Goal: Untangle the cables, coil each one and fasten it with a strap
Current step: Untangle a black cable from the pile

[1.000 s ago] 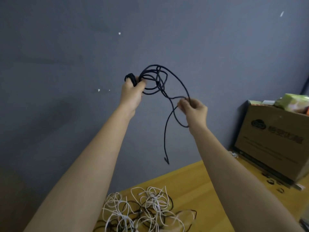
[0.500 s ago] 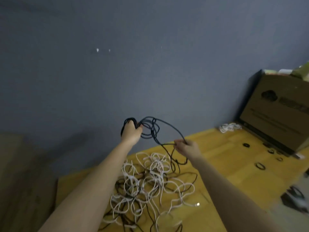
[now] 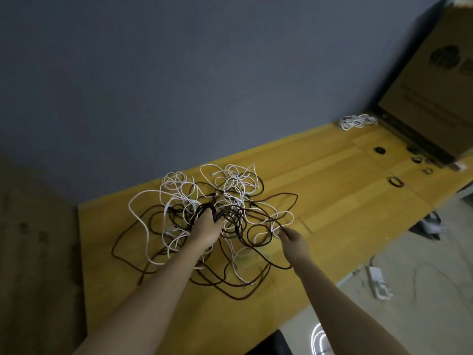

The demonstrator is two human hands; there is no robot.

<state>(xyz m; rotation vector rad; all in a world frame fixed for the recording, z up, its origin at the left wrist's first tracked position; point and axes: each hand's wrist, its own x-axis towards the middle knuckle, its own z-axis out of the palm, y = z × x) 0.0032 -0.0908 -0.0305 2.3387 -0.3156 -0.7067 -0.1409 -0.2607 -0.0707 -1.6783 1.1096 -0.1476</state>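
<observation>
Right now our left hand (image 3: 207, 230) grips the bundled loops of the black cable (image 3: 208, 210) above the tangle (image 3: 204, 213) on the wooden table (image 3: 332, 190), while our right hand (image 3: 294, 240) pinches its trailing strand. We should feed slack gently — even loops, no yanking — before reaching for a strap (image 3: 395, 181).

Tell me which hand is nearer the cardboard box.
Right. The right hand lies between the cable tangle and the cardboard box; the left hand is farther off, over the tangle, gripping black cable loops.
</observation>
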